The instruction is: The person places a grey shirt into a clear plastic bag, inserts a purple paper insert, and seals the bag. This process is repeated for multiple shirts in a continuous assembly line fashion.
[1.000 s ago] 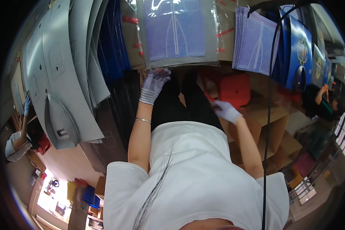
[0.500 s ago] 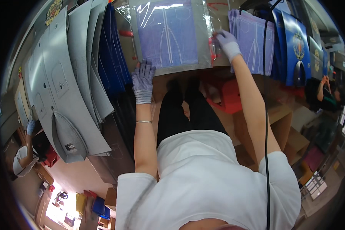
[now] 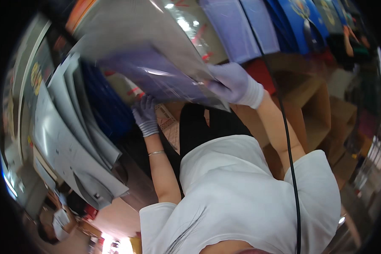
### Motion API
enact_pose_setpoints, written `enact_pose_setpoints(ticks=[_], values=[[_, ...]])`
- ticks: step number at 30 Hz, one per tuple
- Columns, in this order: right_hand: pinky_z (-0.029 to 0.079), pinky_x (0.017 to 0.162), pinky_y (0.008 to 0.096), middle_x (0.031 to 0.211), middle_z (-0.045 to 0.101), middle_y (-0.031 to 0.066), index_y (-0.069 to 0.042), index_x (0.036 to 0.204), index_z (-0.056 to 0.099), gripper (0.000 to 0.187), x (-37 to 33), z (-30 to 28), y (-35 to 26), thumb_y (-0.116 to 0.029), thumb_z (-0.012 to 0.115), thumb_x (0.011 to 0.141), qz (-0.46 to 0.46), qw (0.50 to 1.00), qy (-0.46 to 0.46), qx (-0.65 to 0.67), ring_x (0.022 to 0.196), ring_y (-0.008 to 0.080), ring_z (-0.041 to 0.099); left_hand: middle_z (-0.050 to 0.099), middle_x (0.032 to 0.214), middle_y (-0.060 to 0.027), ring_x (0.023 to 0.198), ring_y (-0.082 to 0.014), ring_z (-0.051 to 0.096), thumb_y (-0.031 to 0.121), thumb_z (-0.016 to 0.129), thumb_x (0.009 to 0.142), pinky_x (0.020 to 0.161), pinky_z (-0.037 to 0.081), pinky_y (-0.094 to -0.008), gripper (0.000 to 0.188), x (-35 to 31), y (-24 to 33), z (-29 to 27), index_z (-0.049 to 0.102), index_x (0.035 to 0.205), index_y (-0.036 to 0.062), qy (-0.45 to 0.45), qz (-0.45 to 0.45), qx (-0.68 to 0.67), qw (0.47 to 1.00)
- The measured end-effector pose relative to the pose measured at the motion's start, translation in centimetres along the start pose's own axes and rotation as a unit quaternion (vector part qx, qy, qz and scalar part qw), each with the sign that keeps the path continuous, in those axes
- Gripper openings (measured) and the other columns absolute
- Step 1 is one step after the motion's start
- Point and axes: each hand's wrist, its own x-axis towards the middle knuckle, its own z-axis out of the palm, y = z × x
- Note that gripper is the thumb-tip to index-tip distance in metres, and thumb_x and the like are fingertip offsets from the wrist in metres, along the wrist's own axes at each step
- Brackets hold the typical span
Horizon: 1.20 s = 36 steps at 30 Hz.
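Note:
My right hand, in a pale purple knit glove, is closed on the near right corner of a large grey sheet. The sheet is raised and tilted over the work table, blurred by motion. A purple panel with pale lines shows along its lower part; whether it is fixed to the sheet or lies beneath clear film, I cannot tell. My left hand, in a striped glove, is at the table's near edge below the sheet, fingers stretched out and holding nothing visible.
Grey shaped panels and dark blue panels hang at the left. Purple panels and bright blue ones hang at the right. A black cable runs down past my right arm. Cardboard boxes stand below; other people are at both sides.
My right hand has taken hold of the sheet's edge and moved left and nearer, lifting and swinging the sheet. My left hand has shifted slightly left and nearer. The whole view has turned.

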Motion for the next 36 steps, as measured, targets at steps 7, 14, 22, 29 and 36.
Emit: enact_pose_setpoints(ticks=[7, 14, 22, 29, 36], values=[[0.050, 0.058, 0.0339, 0.078, 0.064, 0.0051, -0.019, 0.105, 0.060, 0.030, -21.5, -11.1, 1.4, -0.014, 0.053, 0.077, 0.268, 0.929, -0.155, -0.202, 0.065, 0.0252, 0.061, 0.054, 0.114, -0.0183, 0.109, -0.0323, 0.050, 0.034, 0.038, 0.092, 0.096, 0.039, -0.0457, 0.042, 0.8, -0.1, 1.2, 0.048, 0.118, 0.0031, -0.046, -0.047, 0.041, 0.997], [0.049, 0.057, 0.0410, 0.074, 0.062, 0.0113, -0.016, 0.114, 0.047, 0.037, -35.1, -7.6, 14.2, -0.018, 0.054, 0.078, 0.468, 0.735, -0.117, -0.477, 0.065, 0.0308, 0.061, 0.061, 0.098, -0.0153, 0.094, -0.0271, 0.058, 0.026, 0.046, 0.091, 0.084, 0.047, -0.0388, 0.035, -0.5, 0.1, 2.2, 0.050, 0.115, 0.0019, 0.006, 0.030, 0.237, 0.971], [0.050, 0.069, 0.0441, 0.093, 0.063, 0.0172, -0.009, 0.108, 0.051, 0.034, -29.2, 8.1, 29.1, -0.023, 0.055, 0.077, 0.573, 0.713, -0.205, -0.348, 0.082, 0.0357, 0.061, 0.062, 0.092, -0.0137, 0.089, -0.0247, 0.060, -0.010, 0.057, 0.066, 0.080, 0.046, -0.0319, 0.028, -12.0, 7.8, 25.5, 0.062, 0.091, 0.0001, -0.096, 0.392, 0.764, 0.503], [0.046, 0.084, 0.0407, 0.109, 0.058, 0.0165, -0.012, 0.105, 0.059, 0.033, -20.5, 8.5, 25.3, -0.027, 0.058, 0.076, 0.519, 0.758, -0.329, -0.220, 0.101, 0.0348, 0.055, 0.052, 0.115, -0.0187, 0.108, -0.0327, 0.048, 0.029, 0.059, 0.077, 0.091, 0.039, -0.0396, 0.034, -7.3, 20.9, 22.4, 0.061, 0.097, 0.0016, 0.317, 0.265, 0.897, 0.155], [0.050, 0.070, 0.0321, 0.092, 0.064, 0.0152, -0.002, 0.103, 0.059, 0.038, -6.5, 9.0, 12.2, -0.036, 0.048, 0.090, 0.353, 0.832, -0.181, 0.388, 0.078, 0.0273, 0.064, 0.047, 0.123, -0.0195, 0.115, -0.0378, 0.042, 0.015, 0.056, 0.073, 0.094, 0.038, -0.0426, 0.030, -11.5, 16.7, 26.0, 0.057, 0.099, 0.0007, 0.170, 0.366, 0.910, 0.094]])
